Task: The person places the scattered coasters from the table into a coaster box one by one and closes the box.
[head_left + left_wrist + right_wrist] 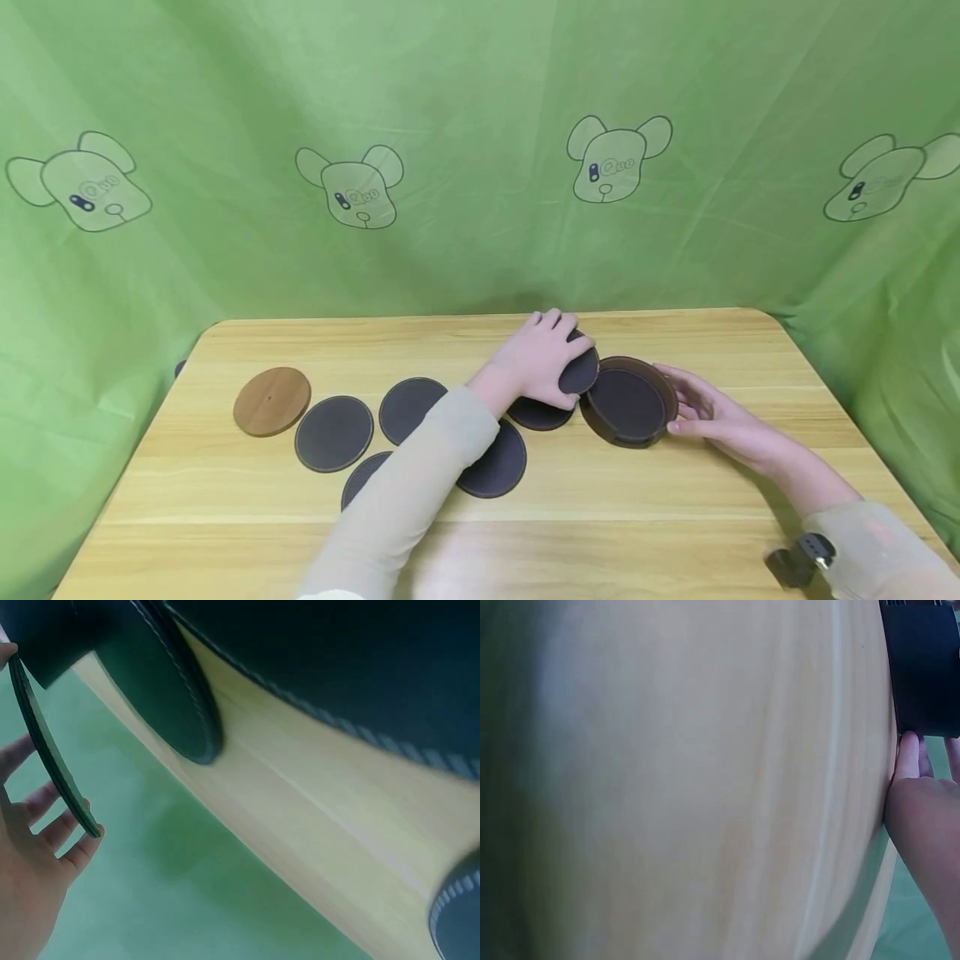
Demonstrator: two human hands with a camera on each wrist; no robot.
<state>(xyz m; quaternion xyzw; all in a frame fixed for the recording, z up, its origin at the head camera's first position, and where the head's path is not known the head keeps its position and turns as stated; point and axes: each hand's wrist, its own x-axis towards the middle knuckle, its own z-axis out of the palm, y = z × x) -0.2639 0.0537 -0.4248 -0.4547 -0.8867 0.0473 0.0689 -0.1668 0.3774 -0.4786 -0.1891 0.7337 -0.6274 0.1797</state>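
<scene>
My left hand (536, 358) grips a dark round coaster (581, 371) by its edge; in the left wrist view the thumb and fingertips span this coaster (46, 742). Below it another dark coaster (540, 417) lies partly hidden on the table. Just right stands a round brown coaster holder (611, 429) with a low wall and a dark inside. My right hand (720, 417) holds the right side of that holder, thumb in front and fingers behind. In the right wrist view, its thumb is right at the edge of the holder's dark wall (926, 671).
Several dark stitched coasters lie flat at the left and middle, among them one coaster (333, 433) beside a brown wooden disc (272, 400). My left forearm (420, 492) crosses over part of them. A green curtain (480, 250) hangs behind the wooden table (675, 533).
</scene>
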